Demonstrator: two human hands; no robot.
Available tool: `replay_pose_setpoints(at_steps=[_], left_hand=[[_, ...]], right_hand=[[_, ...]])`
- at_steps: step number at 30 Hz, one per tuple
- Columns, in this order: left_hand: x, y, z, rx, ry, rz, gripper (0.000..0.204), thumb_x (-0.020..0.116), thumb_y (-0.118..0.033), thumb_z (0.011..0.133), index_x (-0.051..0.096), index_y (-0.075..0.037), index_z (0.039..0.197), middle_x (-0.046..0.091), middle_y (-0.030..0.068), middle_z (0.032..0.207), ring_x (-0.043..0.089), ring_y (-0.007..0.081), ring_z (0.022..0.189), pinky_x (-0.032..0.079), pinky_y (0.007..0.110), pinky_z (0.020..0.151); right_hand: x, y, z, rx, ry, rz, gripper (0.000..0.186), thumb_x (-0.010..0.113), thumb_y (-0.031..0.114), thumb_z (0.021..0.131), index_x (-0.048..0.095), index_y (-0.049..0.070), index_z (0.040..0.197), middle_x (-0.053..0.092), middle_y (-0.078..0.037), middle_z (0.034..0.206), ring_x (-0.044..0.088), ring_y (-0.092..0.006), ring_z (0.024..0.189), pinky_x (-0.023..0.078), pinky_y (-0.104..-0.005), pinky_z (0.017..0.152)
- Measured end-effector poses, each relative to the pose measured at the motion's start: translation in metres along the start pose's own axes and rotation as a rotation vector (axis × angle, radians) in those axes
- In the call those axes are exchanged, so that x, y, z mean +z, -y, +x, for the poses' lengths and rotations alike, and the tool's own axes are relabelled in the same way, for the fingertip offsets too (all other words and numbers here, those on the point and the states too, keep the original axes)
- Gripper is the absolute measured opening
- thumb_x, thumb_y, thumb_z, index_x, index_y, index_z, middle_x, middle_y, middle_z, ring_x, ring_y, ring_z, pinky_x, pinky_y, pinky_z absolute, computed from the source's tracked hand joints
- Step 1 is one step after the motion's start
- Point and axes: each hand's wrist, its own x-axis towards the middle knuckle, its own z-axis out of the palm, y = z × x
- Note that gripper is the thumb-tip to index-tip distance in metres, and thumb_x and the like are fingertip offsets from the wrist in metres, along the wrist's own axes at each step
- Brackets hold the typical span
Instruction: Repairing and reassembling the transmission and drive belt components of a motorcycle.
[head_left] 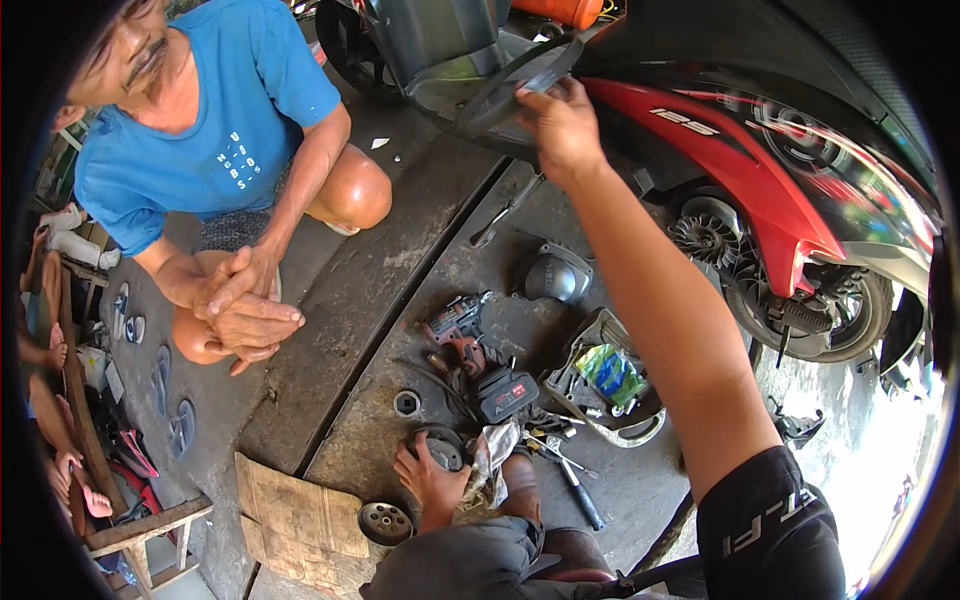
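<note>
Raised in front of the scooter, my right hand is closed on a black drive belt, which hangs as a loop. Low in the view, my left hand curls round a dark, round metal pulley part close to the floor. Crumpled pale wrapping lies against that part's right side. Beyond the left hand are a hexagonal socket and a red and black cordless impact wrench. A round, drilled metal drum sits at the cardboard's edge.
A person in a blue shirt squats at left, hands together. Flattened cardboard lies below. Around the middle are a silver cover, a grey casing holding a green-blue packet, and a ratchet handle. A wooden bench stands lower left.
</note>
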Motion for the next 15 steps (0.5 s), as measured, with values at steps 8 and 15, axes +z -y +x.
replay_pose_setpoints(at_steps=[8, 15], left_hand=[[-0.084, 0.001, 0.020, -0.020, 0.025, -0.699, 0.094, 0.090, -0.021, 0.061, 0.044, -0.009, 0.142, 0.054, 0.0185, 0.129, 0.055, 0.0334, 0.122, 0.044, 0.046, 0.107], [-0.232, -0.096, 0.025, 0.420, 0.283, -1.280, 0.096, 0.089, -0.020, 0.063, 0.038, -0.009, 0.144, 0.054, 0.0110, 0.125, 0.054, 0.0225, 0.119, 0.044, 0.037, 0.104]], right_hand=[[-0.052, 0.193, -0.170, 0.173, 0.423, 0.034, 0.052, 0.062, 0.021, 0.092, 0.052, 0.000, 0.139, 0.066, -0.006, 0.111, 0.062, -0.0144, 0.101, 0.053, -0.0328, 0.087], [-0.054, 0.240, -0.316, 0.457, 0.435, -0.073, 0.082, 0.080, 0.010, 0.077, 0.047, -0.001, 0.151, 0.069, -0.014, 0.114, 0.066, -0.0195, 0.093, 0.053, -0.0327, 0.084]])
